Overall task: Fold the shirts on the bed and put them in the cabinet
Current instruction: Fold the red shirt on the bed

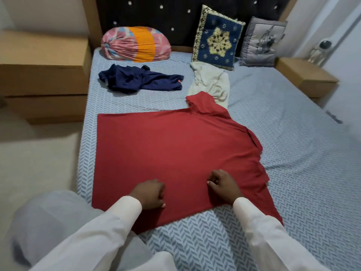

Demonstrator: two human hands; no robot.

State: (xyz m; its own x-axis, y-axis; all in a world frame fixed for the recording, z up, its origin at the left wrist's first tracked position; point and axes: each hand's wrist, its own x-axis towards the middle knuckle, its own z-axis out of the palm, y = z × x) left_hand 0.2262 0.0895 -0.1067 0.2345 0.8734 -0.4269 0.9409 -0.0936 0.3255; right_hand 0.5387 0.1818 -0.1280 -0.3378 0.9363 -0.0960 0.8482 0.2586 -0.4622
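**Two hands on a red shirt**

Two arms in white sleeves [117, 218] reach onto the bed [293, 153]. The left hand [149, 194] and the right hand [222, 185] both rest on the near part of the red shirt [175, 145]. Their fingers are curled in, like loose fists. I cannot tell if they pinch any cloth.

The red shirt lies flat and spread out on the patterned sheet. Behind it on the right, a cream shirt [213, 83] lies crumpled, and one red sleeve touches it. On the left, a dark blue shirt [140, 79] lies in a heap, apart from the red one.

At the far end are a pink and orange pillow [135, 44], a blue cushion [217, 38] and a grey cushion [261, 45].
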